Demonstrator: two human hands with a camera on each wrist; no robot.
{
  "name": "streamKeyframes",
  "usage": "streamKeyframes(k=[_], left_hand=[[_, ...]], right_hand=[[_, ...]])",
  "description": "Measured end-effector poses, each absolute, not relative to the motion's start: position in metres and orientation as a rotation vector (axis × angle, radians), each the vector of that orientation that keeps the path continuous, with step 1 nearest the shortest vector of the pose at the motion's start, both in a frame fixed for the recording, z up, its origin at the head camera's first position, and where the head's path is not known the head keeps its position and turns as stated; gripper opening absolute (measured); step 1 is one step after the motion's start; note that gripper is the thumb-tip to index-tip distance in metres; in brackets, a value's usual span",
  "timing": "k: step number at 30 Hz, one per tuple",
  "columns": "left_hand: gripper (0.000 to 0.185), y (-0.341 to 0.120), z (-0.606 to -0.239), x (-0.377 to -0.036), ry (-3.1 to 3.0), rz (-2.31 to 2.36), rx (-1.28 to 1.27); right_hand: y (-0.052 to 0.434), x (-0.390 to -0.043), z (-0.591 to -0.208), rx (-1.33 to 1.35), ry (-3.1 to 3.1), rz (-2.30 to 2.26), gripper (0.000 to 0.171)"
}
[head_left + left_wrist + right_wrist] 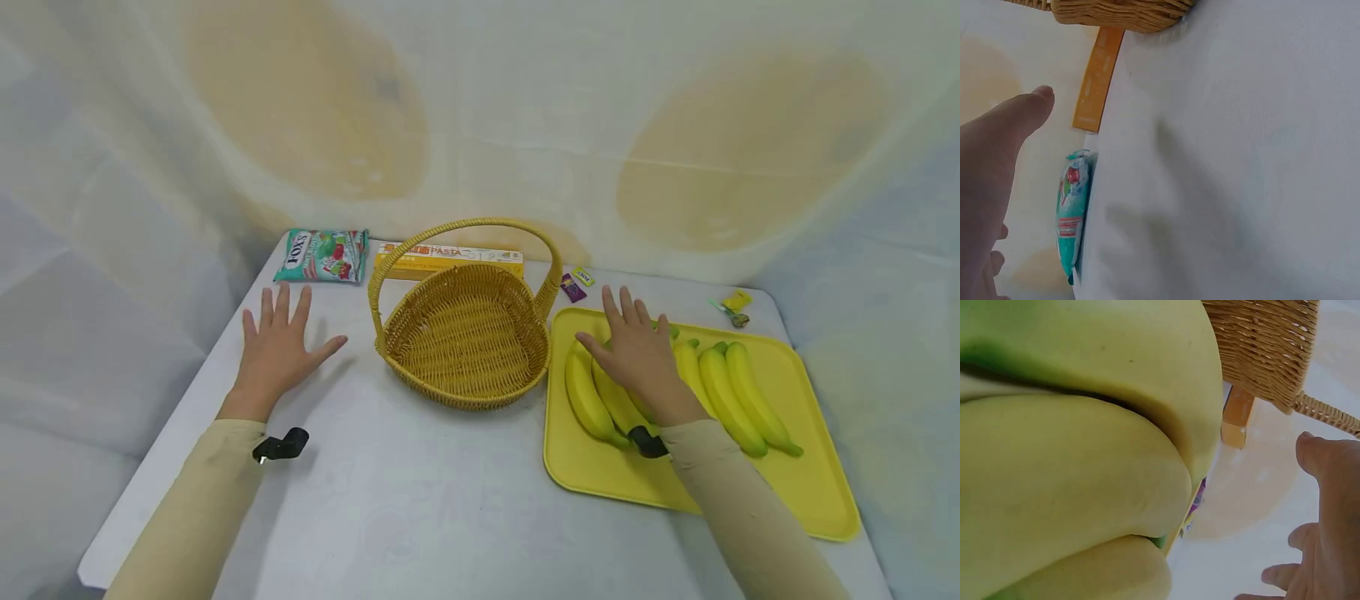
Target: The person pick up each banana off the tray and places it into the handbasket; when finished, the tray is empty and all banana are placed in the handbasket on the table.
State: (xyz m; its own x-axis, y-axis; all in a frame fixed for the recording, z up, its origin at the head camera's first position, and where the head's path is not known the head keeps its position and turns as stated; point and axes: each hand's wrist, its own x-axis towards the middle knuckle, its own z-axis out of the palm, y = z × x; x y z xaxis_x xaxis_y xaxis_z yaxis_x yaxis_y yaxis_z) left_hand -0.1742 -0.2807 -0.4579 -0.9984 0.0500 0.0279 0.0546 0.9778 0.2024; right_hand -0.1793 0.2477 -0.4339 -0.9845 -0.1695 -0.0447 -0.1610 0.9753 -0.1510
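My left hand point(277, 350) hovers over the white table with its fingers spread, left of a wicker basket point(468, 400). Nothing is in it; its shadow falls on the tabletop in the left wrist view. Above several bananas point(588, 392) on a yellow tray point(813, 500), my right hand point(637, 354) is held with straight, parted fingers and no object in its grasp. Part of the bananas is hidden beneath that hand and forearm. The basket stands upright between the hands, its tall handle arching over it, and I see only its woven floor inside.
Behind the basket lies a pasta box point(408, 267), and a teal candy bag point(326, 256) is at the back left. Small wrapped sweets point(573, 288) lie by the tray's far left corner, others point(737, 302) near its far right. Fabric walls enclose the table.
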Motion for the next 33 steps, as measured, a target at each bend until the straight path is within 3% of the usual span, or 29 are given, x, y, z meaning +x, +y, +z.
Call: streamKeyframes(k=[5, 14, 17, 25, 33], left_hand=[[0.099, -0.278, -0.454, -0.174, -3.018, -0.372, -0.117], [0.047, -0.267, -0.448, -0.169, -2.948, -0.693, -0.172], [0.039, -0.26, -0.442, -0.168, -2.921, -0.873, -0.212], [0.054, -0.236, -0.423, -0.164, -2.784, -1.239, -0.337], [0.064, -0.222, -0.411, -0.163, -2.667, -1.495, -0.386]], right_hand=[[0.249, -0.175, -0.429, -0.283, 3.072, -0.239, 0.087], [0.258, -0.164, -0.421, -0.251, 3.031, -0.386, 0.07], [0.264, -0.16, -0.415, -0.234, 3.016, -0.447, 0.062], [0.291, -0.141, -0.4, -0.21, 3.026, -0.498, 0.053], [0.341, -0.132, -0.411, -0.239, 2.999, -0.63, 0.052]])
